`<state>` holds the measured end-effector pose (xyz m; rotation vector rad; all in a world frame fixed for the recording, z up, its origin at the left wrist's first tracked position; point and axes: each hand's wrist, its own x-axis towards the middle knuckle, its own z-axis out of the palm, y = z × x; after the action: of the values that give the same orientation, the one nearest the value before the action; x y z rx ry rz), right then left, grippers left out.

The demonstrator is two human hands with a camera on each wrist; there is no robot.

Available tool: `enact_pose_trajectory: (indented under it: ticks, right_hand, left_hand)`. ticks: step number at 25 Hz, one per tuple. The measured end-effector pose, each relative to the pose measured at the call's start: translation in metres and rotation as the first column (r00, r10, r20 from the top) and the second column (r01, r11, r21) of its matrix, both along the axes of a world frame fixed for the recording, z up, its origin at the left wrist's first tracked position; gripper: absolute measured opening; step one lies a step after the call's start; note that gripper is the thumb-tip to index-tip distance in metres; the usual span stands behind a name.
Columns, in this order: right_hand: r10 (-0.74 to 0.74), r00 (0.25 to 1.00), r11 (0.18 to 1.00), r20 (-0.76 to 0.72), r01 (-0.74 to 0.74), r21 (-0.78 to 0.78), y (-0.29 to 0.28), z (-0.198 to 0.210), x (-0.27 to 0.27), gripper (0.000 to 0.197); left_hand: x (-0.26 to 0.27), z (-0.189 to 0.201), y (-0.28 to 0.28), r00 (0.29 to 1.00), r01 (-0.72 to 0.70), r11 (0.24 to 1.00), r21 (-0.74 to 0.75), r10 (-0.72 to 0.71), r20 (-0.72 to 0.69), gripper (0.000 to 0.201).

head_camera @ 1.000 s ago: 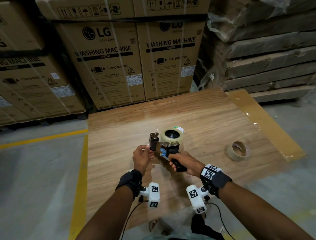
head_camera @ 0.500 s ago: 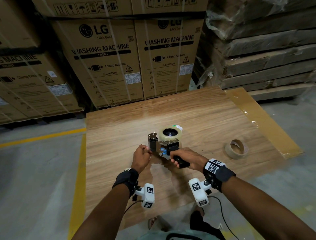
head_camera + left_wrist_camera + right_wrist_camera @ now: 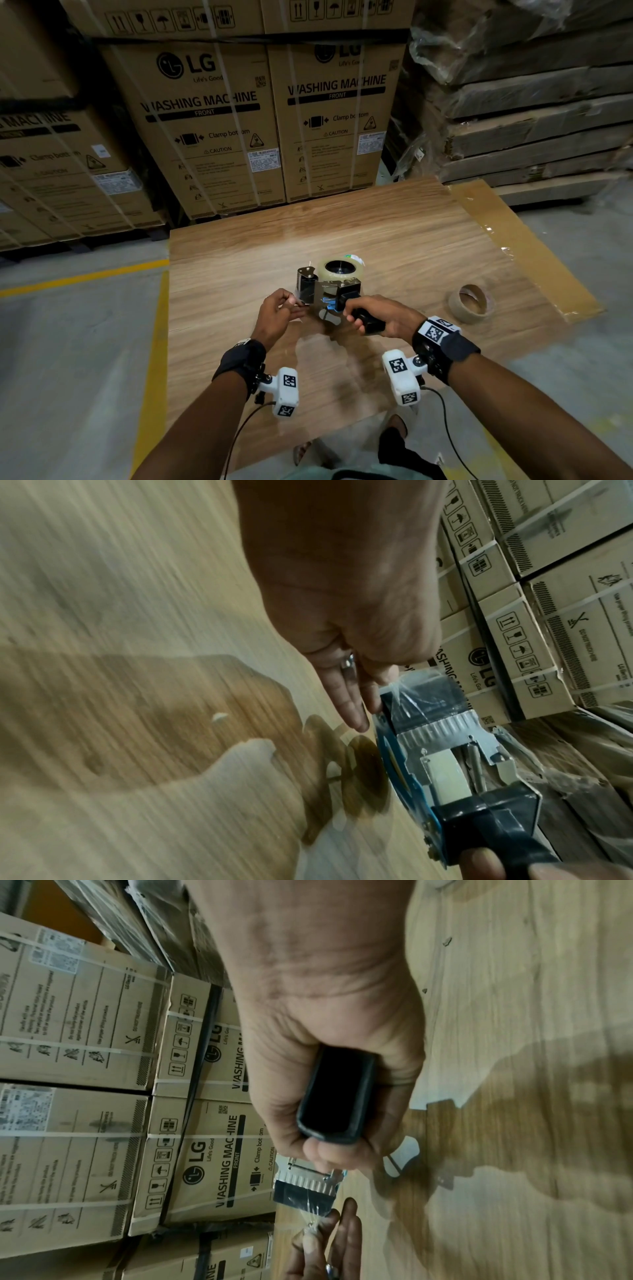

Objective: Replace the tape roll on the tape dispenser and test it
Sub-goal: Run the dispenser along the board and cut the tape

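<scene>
Head view shows threading under way: right hand (image 3: 373, 317) gripping the black-handled metal tape dispenser (image 3: 329, 286), left fingers (image 3: 291, 301) pinching the clear tape end (image 3: 407, 681), probably needing drawing across the serrated blade.

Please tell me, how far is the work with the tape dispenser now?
Done: a clear new roll sits on the tape dispenser; the old core lies aside on the board. In hand: right hand holds the handle, left hand pinches the tape end past the blade. Left: testing.
</scene>
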<state>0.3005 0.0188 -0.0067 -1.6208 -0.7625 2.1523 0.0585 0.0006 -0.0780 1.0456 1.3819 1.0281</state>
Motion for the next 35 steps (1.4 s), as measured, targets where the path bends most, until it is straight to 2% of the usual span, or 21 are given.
enact_pose_trajectory:
  ticks: [4, 7, 10, 12, 14, 18, 26, 31, 35]
  right_hand:
    - [-0.013, 0.999, 0.999, -0.031, 0.012, -0.034, 0.002, -0.001, 0.002, 0.005]
    - [-0.019, 0.999, 0.999, -0.035, 0.018, -0.041, 0.002, -0.001, 0.001, 0.004]
    - [-0.019, 0.999, 0.999, -0.035, 0.017, -0.041, 0.002, 0.001, -0.003, 0.006]
    - [-0.028, 0.999, 0.999, -0.034, 0.026, -0.042, 0.003, 0.003, -0.005, 0.008]
    - [-0.035, 0.999, 0.999, -0.029, 0.034, -0.037, 0.003, 0.004, -0.007, 0.01]
    - [-0.052, 0.998, 0.998, -0.042, 0.05, -0.033, 0.0, 0.007, -0.012, 0.006]
    - [-0.126, 0.983, 0.99, -0.134, 0.115, -0.086, -0.004, 0.005, -0.014, 0.006]
    - [-0.124, 0.98, 0.986, -0.157, 0.104, -0.127, -0.003, 0.005, -0.008, 0.006]
    - [-0.117, 0.975, 0.984, -0.188, 0.088, -0.158, -0.004, 0.003, 0.001, 0.005]
  left_hand:
    - [-0.006, 0.007, 0.004, 0.999, 0.039, 0.999, 0.016, -0.039, 0.03, 0.018]
    - [-0.006, 0.015, 0.006, 0.994, 0.037, 0.997, -0.068, -0.03, 0.1, 0.016]
    - [0.0, 0.021, 0.002, 0.949, -0.02, 0.967, -0.256, 0.099, 0.299, 0.022]
    - [0.002, 0.023, 0.0, 0.902, -0.056, 0.95, -0.308, 0.18, 0.392, 0.023]
    - [0.002, 0.022, 0.001, 0.929, -0.078, 0.96, -0.268, 0.167, 0.33, 0.02]
    - [0.002, 0.018, 0.004, 0.986, -0.103, 0.99, -0.094, 0.114, 0.124, 0.016]
    - [0.008, 0.007, 0.008, 0.961, -0.254, 0.957, 0.143, 0.266, -0.074, 0.012]
    - [0.011, 0.015, 0.014, 0.951, -0.258, 0.959, 0.115, 0.273, -0.144, 0.012]
    - [0.009, 0.02, 0.019, 0.961, -0.242, 0.965, 0.102, 0.252, -0.111, 0.013]
